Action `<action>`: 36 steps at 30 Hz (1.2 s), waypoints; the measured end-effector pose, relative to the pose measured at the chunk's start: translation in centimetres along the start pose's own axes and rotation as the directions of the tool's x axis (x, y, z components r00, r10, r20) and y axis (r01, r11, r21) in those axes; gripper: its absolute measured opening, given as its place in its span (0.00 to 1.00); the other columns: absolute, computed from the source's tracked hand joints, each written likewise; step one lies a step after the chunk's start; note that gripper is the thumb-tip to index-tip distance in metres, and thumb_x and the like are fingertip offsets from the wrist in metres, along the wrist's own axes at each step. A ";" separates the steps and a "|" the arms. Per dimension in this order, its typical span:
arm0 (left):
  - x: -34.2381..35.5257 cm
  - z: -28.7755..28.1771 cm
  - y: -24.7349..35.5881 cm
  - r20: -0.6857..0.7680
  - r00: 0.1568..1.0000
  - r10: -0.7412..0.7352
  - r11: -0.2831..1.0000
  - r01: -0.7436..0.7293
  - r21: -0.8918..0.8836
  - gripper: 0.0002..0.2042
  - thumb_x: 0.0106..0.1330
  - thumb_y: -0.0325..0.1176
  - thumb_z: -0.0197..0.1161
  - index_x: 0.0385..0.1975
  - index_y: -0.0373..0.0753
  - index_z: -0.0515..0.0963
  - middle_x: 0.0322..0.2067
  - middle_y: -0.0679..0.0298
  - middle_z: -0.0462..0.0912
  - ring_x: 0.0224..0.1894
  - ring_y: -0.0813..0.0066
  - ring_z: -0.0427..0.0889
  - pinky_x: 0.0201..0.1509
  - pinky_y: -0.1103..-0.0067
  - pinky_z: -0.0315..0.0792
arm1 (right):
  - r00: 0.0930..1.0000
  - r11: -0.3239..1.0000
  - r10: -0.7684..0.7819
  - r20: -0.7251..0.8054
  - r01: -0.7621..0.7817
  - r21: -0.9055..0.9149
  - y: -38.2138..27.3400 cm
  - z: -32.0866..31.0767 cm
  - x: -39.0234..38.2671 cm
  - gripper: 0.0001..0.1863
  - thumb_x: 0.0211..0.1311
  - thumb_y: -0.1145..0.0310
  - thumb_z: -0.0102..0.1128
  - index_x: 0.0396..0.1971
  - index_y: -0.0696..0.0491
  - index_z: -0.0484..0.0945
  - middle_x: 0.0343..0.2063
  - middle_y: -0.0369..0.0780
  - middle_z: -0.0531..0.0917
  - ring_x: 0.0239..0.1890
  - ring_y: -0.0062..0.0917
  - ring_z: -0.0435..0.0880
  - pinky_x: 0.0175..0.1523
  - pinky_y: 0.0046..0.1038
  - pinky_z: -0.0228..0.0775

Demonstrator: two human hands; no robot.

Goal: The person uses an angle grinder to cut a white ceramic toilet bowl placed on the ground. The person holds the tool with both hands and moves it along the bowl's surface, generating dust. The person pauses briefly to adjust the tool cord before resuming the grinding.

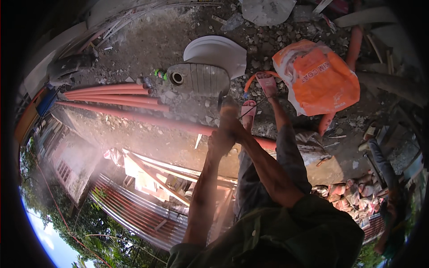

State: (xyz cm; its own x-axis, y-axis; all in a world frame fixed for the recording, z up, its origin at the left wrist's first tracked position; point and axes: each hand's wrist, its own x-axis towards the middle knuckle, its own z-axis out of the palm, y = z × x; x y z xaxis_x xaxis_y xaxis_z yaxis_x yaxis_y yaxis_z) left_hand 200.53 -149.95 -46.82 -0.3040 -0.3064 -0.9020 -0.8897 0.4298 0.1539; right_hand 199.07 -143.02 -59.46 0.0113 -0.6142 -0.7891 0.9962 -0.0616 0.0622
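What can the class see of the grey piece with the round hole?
The grey piece is oblong, dusty and perhaps ceramic or cement. Faint lines cross its upturned face; a pale-rimmed round hole sits near its left end. It lies over rubbly ground beside a curved white piece; whether they join is unclear. A blurred tool is at its lower right corner; contact is unclear.

Grey piece (199, 82) blocks ahead; upper-left ground (134, 51) lies open.

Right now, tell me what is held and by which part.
A power tool, held by the left hand and right hand around its near end; exact finger placement is unclear.
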 end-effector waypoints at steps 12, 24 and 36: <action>0.6 -2.0 2.2 0.070 0.997 -0.039 0.999 0.037 0.024 0.39 0.59 0.42 0.62 0.71 0.51 0.53 0.32 0.35 0.83 0.40 0.31 0.82 0.45 0.46 0.76 | 1.000 1.000 -0.010 -0.008 0.010 0.004 -0.5 -0.4 -0.1 0.13 0.70 0.57 0.57 0.39 0.51 0.75 0.29 0.31 0.77 0.30 0.19 0.77 0.35 0.23 0.70; 1.5 -2.6 3.0 0.061 0.998 -0.028 0.999 0.027 0.024 0.41 0.59 0.43 0.63 0.73 0.48 0.51 0.34 0.35 0.83 0.41 0.31 0.82 0.47 0.47 0.76 | 0.999 0.999 -0.037 -0.011 0.037 0.012 -1.3 -0.7 0.4 0.14 0.68 0.56 0.58 0.40 0.51 0.75 0.30 0.31 0.77 0.31 0.18 0.77 0.36 0.23 0.70; 2.3 -2.4 3.4 -0.023 0.999 0.040 0.998 -0.038 0.059 0.43 0.58 0.41 0.63 0.74 0.45 0.49 0.36 0.36 0.83 0.43 0.31 0.81 0.48 0.48 0.75 | 0.998 0.998 -0.061 0.008 0.061 -0.003 -1.3 -1.0 1.8 0.15 0.67 0.55 0.60 0.42 0.51 0.75 0.31 0.31 0.77 0.32 0.17 0.77 0.37 0.22 0.70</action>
State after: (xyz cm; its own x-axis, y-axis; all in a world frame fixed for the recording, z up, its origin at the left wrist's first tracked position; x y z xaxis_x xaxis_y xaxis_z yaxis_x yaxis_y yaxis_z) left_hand 196.03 -151.27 -47.40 -0.3468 -0.3084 -0.8858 -0.8557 0.4907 0.1642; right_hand 197.87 -143.25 -61.59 -0.0504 -0.6155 -0.7865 0.9952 -0.0969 0.0121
